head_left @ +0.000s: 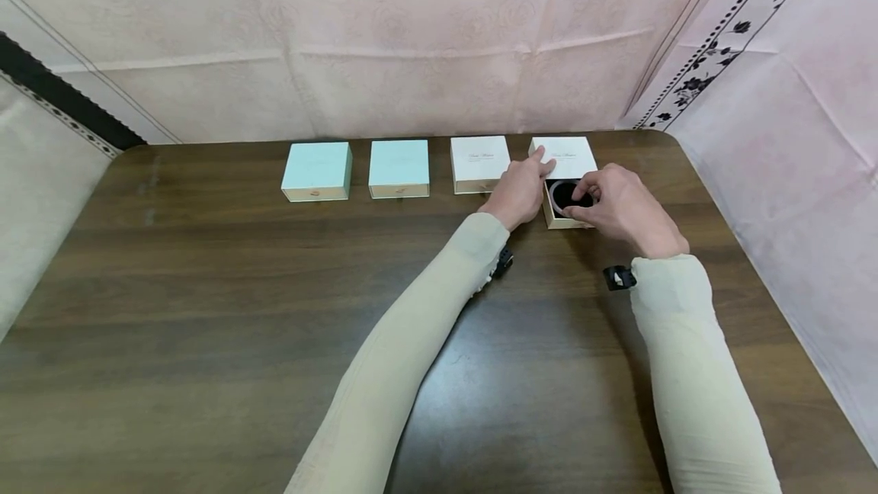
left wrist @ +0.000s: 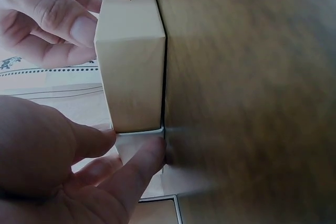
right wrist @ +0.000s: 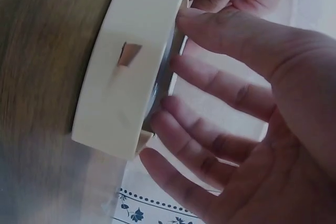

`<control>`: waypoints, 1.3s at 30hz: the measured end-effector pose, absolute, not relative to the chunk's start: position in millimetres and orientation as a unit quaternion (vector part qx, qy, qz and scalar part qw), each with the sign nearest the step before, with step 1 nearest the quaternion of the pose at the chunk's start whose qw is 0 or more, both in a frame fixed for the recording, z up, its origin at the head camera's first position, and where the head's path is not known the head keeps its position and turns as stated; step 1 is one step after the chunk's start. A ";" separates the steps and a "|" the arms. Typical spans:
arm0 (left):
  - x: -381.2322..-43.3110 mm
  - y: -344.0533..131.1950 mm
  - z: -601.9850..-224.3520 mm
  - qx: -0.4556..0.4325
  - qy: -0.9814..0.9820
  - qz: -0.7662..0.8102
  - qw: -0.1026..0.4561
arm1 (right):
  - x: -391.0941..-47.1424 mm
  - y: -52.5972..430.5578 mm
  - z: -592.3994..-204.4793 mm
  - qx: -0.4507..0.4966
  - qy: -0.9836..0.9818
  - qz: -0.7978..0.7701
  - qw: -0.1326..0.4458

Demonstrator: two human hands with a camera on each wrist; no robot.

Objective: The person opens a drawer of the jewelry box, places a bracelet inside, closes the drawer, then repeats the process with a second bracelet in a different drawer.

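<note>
A white drawer box (head_left: pixel 564 157) stands at the right end of a row, its cream drawer (head_left: pixel 566 224) pulled out toward the front. Inside the drawer sits a round silver-rimmed piece (head_left: pixel 554 200) with a dark middle. My left hand (head_left: pixel 519 190) grips the box's white sleeve from the left, index finger stretched over its top. My right hand (head_left: pixel 627 208) reaches over the drawer, thumb and fingertips apart and bent at the round piece. Whether they grip it is hidden. In the right wrist view a ribbon tab (right wrist: pixel 129 54) shows on the drawer front (right wrist: pixel 118 93).
Left of it stand another white box (head_left: pixel 478 158) and two mint boxes, one in the middle (head_left: pixel 399 161) and one farther left (head_left: pixel 318 165), all with drawers in. The row lies along the back edge of the brown wooden table (head_left: pixel 226 311). Patterned cloth (head_left: pixel 425 36) hangs behind.
</note>
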State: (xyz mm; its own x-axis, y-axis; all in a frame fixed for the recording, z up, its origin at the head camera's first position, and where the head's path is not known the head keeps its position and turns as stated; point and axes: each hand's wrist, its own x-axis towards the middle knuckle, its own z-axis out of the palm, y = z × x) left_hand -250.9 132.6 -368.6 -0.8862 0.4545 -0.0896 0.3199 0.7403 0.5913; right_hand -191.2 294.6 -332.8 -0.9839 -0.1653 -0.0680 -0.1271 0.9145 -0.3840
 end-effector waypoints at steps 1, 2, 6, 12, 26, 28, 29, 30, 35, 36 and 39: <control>-250.8 133.0 -368.7 0.208 0.926 0.293 0.112 | -191.1 295.7 -332.6 -0.081 0.976 -0.194 0.048; -250.8 133.3 -368.9 0.208 0.926 0.294 0.112 | -191.1 296.6 -332.4 -0.087 0.976 -0.196 0.047; -251.4 133.6 -369.3 0.208 0.927 0.294 0.107 | -190.5 298.2 -330.5 -0.098 0.974 -0.200 0.047; -252.4 133.2 -369.5 0.206 0.928 0.292 0.107 | -187.9 298.4 -325.6 -0.108 0.972 -0.202 0.048; -251.4 132.9 -368.3 0.198 0.925 0.303 0.113 | -183.8 301.6 -322.7 -0.113 0.971 -0.194 0.080; -251.2 133.6 -368.6 0.197 0.926 0.300 0.113 | -183.2 301.8 -322.4 -0.112 0.972 -0.194 0.077; -251.0 134.0 -368.7 0.196 0.927 0.299 0.115 | -182.8 302.0 -322.2 -0.111 0.972 -0.194 0.076; -251.1 134.3 -369.0 0.197 0.927 0.297 0.114 | -182.6 302.2 -322.1 -0.111 0.972 -0.193 0.074; -251.2 134.6 -369.4 0.198 0.930 0.290 0.108 | -182.1 300.9 -322.2 -0.109 0.972 -0.188 0.085; -251.3 134.7 -369.5 0.199 0.930 0.289 0.107 | -182.1 300.3 -322.6 -0.109 0.973 -0.185 0.087; -251.1 134.3 -369.4 0.199 0.931 0.285 0.107 | -182.1 298.2 -324.3 -0.110 0.974 -0.177 0.092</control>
